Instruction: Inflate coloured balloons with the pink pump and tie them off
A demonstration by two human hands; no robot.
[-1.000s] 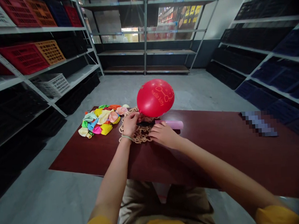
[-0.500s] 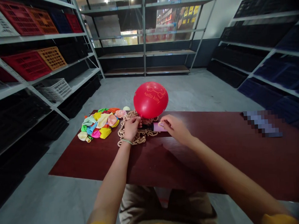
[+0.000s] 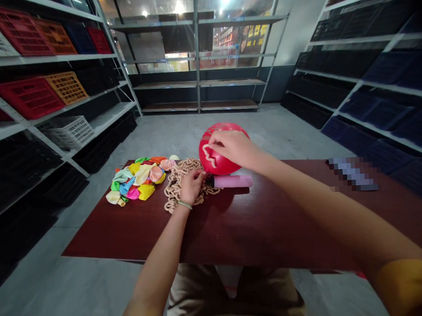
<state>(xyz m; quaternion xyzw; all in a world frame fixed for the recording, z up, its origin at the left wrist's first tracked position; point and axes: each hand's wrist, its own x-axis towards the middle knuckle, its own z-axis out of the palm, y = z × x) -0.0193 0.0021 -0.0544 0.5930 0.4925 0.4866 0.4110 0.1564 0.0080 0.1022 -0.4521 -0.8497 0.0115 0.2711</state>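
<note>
Left grip: the left hand (image 3: pixel 192 186) is closed, its fingers pinched together at the neck of the red balloon (image 3: pixel 220 164), where the neck meets the dark tip of the pink pump (image 3: pixel 233 181).
Right grip: the right hand (image 3: pixel 232 147) is laid loosely over the top of the balloon, fingers curved and touching it, nothing clamped.
Balloon: inflated, held just above the table (image 3: pixel 271 221), directly over the pump's tip.
Hidden: the neck and the left fingertips are covered by the hand; the white print on the balloon is partly masked; a pixelated patch (image 3: pixel 353 174) lies on the table to the right.
Surface: dark red tabletop, bearing a beige chain (image 3: pixel 175 186) under the left hand and a pile of flat balloons (image 3: pixel 136 181) beside it.
Room: grey floor (image 3: pixel 181 136), metal shelving (image 3: pixel 196 59), coloured crates (image 3: pixel 27 97) at left.
</note>
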